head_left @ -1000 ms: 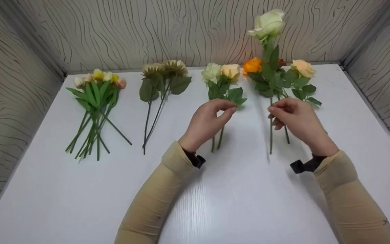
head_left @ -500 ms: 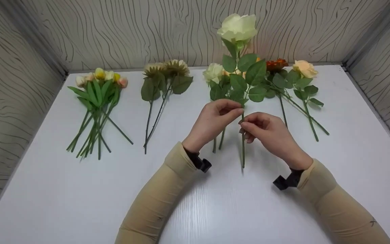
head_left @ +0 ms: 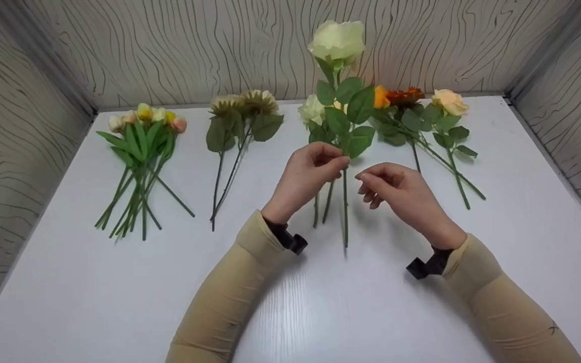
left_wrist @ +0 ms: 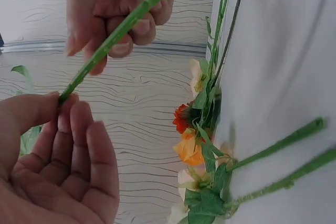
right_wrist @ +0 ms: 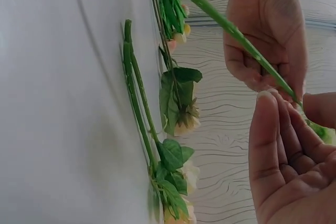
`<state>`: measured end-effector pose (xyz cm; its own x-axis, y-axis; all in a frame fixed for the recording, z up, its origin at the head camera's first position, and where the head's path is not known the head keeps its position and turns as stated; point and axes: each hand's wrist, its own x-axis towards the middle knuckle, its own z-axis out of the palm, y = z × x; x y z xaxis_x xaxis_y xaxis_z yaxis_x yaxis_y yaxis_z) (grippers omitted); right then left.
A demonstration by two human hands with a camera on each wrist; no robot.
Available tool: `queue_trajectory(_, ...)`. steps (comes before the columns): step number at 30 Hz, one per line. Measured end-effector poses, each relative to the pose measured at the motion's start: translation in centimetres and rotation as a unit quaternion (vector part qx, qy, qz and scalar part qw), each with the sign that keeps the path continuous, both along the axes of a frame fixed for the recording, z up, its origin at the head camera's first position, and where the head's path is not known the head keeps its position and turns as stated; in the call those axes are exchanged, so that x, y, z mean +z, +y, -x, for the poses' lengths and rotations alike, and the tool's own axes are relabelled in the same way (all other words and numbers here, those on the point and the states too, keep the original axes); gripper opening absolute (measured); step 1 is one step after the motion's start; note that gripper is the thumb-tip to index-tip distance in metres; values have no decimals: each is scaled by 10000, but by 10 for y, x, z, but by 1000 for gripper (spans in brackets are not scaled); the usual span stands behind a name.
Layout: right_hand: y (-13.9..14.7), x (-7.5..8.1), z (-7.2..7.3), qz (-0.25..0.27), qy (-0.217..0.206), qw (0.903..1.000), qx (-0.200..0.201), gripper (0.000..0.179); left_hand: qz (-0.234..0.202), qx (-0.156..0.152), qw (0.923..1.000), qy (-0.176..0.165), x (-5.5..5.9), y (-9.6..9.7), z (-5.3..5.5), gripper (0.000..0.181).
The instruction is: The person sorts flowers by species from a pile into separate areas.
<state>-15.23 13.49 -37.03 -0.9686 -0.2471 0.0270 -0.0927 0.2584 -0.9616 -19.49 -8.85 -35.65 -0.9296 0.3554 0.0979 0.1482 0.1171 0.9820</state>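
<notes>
A pale cream rose with green leaves stands upright over the table, its stem pointing down toward me. My left hand pinches that stem between thumb and fingertips, just under the leaves. Just right of the stem is my right hand, its fingers loosely bent and nothing between them; a gap separates it from the stem in the head view. The left wrist view shows the thumb and index finger of my left hand at the green stem. Behind the held rose lie a pale green rose and a peach one, partly covered.
On the white table, a bunch of tulips lies far left, beside two cream flowers turned face away. At right lie an orange flower, a rust-red flower and a peach rose. A patterned wall rises behind.
The cream rose has moved left from the right-hand group, carried by my right hand. My left hand has taken its stem, and my right hand has let go.
</notes>
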Motion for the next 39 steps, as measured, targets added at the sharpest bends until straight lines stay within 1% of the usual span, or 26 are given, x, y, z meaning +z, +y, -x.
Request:
queue_trajectory(2, 5, 3, 1, 60, -22, 9999, -93, 35, 91, 31, 9996, -254, 1, -7, 8, 12)
queue_trajectory(4, 10, 6, 2, 111, -31, 9997, -193, 37, 317, 51, 9983, -488, 2, -12, 19, 12)
queue_trajectory(6, 15, 8, 4, 148, -32, 9995, -264, 37, 611, 87, 9957, -685, 2, -17, 31, 13)
queue_trajectory(9, 21, 9, 7, 187, 2, 9993, -314, 38, 1093, 150, 9898, -900, -1, -19, 49, 14)
queue_trajectory(12, 28, 11, 9, 173, 8, 9989, -444, 38, 1467, 194, 9832, -1068, -6, -14, 63, 15)
queue_trajectory(16, 36, 14, 10, 233, -25, 9974, -684, 40, 1766, 231, 9772, -1159, -14, -5, 73, 14)
queue_trajectory(19, 39, 15, 12, 342, -18, 9966, -753, 40, 1954, 285, 9727, -1218, -20, 1, 77, 13)
queue_trajectory(23, 44, 16, 15, 470, 9, 9960, -762, 38, 2152, 410, 9671, -1297, -28, 7, 77, 11)
queue_trajectory(26, 46, 18, 16, 520, 66, 9951, -842, 38, 2221, 496, 9654, -1275, -34, 8, 76, 10)
queue_trajectory(29, 48, 20, 16, 556, 152, 9937, -964, 40, 2238, 536, 9654, -1230, -37, 8, 75, 9)
queue_trajectory(34, 61, 25, 17, 579, 315, 9898, -1264, 45, 2345, 456, 9640, -1171, -36, 5, 75, 12)
queue_trajectory(36, 70, 26, 19, 483, 384, 9866, -1511, 45, 2430, 414, 9630, -1088, -35, 2, 75, 15)
queue_trajectory(39, 88, 26, 24, 292, 418, 9798, -1935, 42, 2457, 432, 9637, -947, -30, -3, 75, 20)
